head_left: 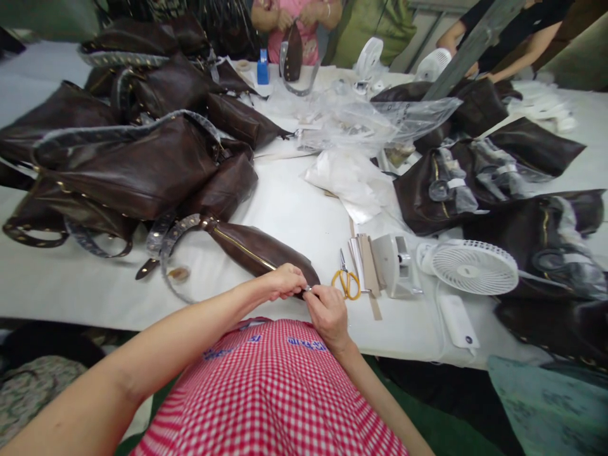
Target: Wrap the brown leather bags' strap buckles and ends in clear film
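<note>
Gingham top (266, 386): nearest the camera, worn by the person.
Left hand (285, 282): fingers curled closely around the bag's tip.
Right hand (329, 315): fingers pinched narrow on a small metal piece (308, 289), mostly hidden.
Bag (256, 250): dark leather, on the table (289, 215) before the person; soft, likely floppy, steadiest held by its body.
Zip (242, 248): gold, its end hidden by fingers.

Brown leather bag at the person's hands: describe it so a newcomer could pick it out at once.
On the white worktable, go to the near edge, in front of the red gingham apron. A dark brown leather bag lies there, left of the yellow-handled scissors. Unlike the heaped bags, it has a gold zipper and is held at its end by the left hand and right hand.
</note>
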